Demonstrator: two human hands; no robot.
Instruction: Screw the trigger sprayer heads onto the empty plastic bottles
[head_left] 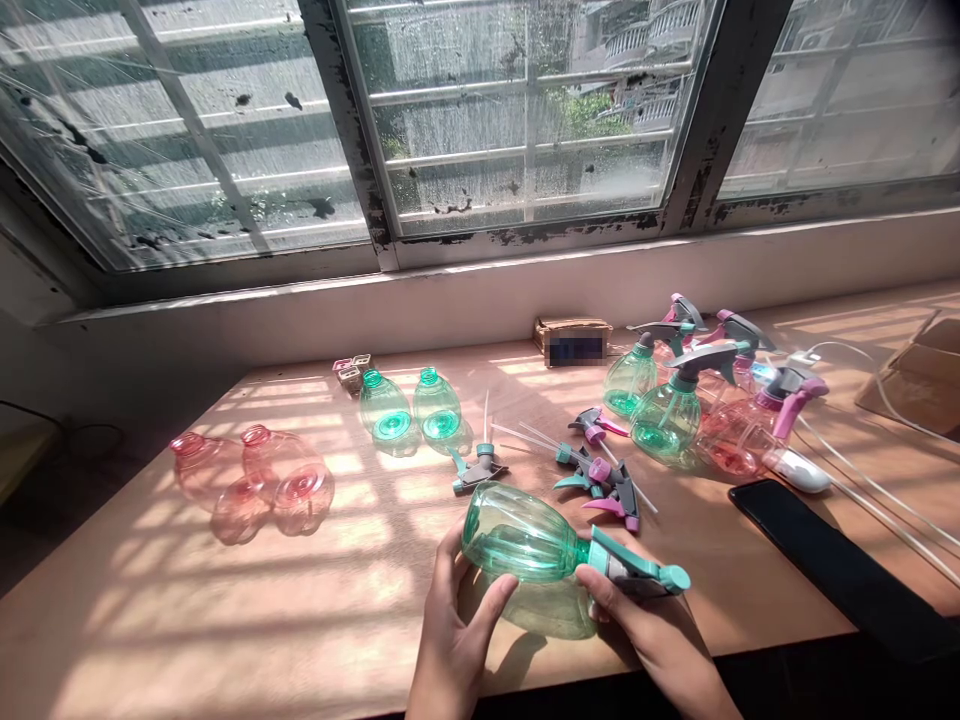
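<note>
A clear green spray bottle (pixel 521 533) lies tilted sideways between my hands near the table's front edge, its neck toward the right. My left hand (pixel 463 610) grips the rounded base end, thumb in front. Around the neck and the teal-and-grey spray head (pixel 634 565) my right hand (pixel 630 612) is closed, some fingers hidden behind it. Just beyond the bottle lies a loose teal-and-grey spray head (pixel 480 468). More loose teal and pink spray heads (pixel 600 478) with thin tubes are heaped to its right.
Two green bottles (pixel 437 405) without tops stand behind; two pink bottles (pixel 289 470) are at the left. Several spray bottles with heads (pixel 666 420) stand at the right, near a white mouse (pixel 801 470), cables and a black phone (pixel 832 560). A small box (pixel 574 343) sits by the window wall.
</note>
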